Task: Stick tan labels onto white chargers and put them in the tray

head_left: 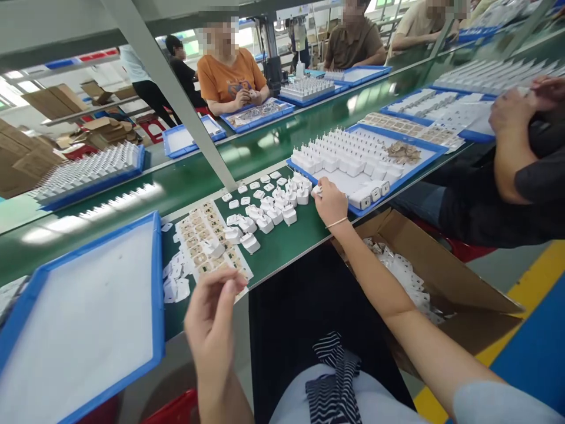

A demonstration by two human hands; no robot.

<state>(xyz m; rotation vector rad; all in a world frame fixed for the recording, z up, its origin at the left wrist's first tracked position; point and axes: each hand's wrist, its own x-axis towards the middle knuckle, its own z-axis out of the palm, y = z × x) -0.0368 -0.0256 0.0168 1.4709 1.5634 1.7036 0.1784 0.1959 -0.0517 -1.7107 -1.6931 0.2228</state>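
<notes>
On the green bench in the head view, a group of white plug chargers (274, 213) stands with pins up beside several small white cover plates (245, 201). My right hand (332, 203) is closed at the right end of this group, by the blue-rimmed tray (399, 194). Its fingertips pinch a white plug charger (316, 191), mostly hidden by the fingers. Near the bench edge, my left hand (214, 321) is raised with loosely bent fingers and nothing visible in them. Just beyond it lies a sheet of beige stickers (200, 232) with one charger (213, 247) on top.
A blue-rimmed tray (101, 294) with a white base lies at left, near loose white pieces (175, 277). An open cardboard box (459, 277) of white parts stands below the bench at right. A co-worker's hands (514, 109) are at far right. A slanted post (172, 94) crosses the view.
</notes>
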